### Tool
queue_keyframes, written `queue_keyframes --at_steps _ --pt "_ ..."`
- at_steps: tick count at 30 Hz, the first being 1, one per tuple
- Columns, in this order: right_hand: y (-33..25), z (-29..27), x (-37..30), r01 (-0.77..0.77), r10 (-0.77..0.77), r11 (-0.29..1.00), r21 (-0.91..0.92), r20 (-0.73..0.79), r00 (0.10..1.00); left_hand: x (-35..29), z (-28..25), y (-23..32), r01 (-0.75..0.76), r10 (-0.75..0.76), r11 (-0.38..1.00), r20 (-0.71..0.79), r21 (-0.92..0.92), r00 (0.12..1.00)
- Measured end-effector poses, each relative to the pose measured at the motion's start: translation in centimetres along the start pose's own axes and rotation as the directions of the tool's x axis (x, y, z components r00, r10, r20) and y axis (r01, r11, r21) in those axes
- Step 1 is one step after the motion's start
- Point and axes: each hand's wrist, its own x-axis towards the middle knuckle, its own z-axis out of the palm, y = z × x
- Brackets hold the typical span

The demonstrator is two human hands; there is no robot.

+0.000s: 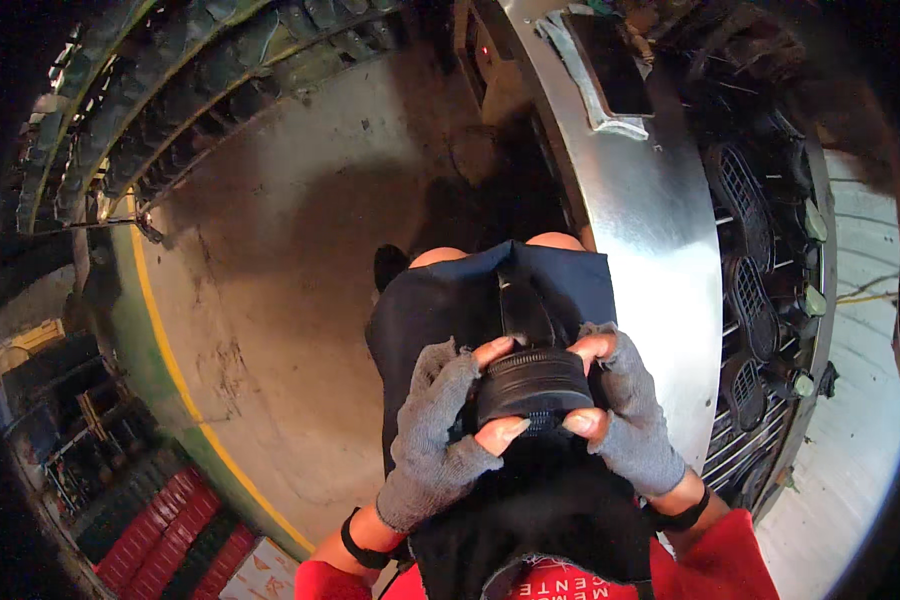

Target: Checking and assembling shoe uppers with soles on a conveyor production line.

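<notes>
Two gloved hands (438,435) (632,420) grip a black ribbed piece (533,385), its underside hidden.

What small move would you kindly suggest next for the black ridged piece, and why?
Perhaps tilt the black ridged piece slightly: the left grip and right grip hold it from opposite sides, while its side facing away is hidden.

Your view dim; glare on long silver metal surface (658,235) at your right; broad shadow across dull brown floor (290,310); edges curved, rim black.
</notes>
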Motion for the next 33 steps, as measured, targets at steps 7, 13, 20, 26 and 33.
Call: queue_keyframes --at_steps 7,13,20,26,33 --pt "2.8 -2.4 3.9 0.081 -0.082 0.997 0.019 0.078 0.994 4.1 -1.6 -0.8 0.09 -0.1 0.994 0.199 0.062 0.975" --pt "0.8 -2.5 5.4 0.009 -0.032 0.992 0.128 0.177 0.984 5.2 -2.1 -1.1 0.148 -0.113 0.985 0.325 -0.085 0.939" --pt "-3.0 -1.2 -1.9 0.446 -0.393 0.879 -0.171 0.269 0.879 -0.6 0.0 0.5 -0.011 0.09 0.944 0.224 -0.329 0.97" --pt "-2.4 -8.3 -9.4 -0.293 0.288 0.762 0.578 0.102 0.952 2.9 5.3 15.4 -0.87 0.715 0.49 0.593 -0.046 0.371" --pt "-3.6 -14.7 -18.9 0.061 0.036 0.979 0.193 -0.462 0.886 1.4 8.2 15.8 -0.853 0.598 0.501 0.655 0.144 0.462"
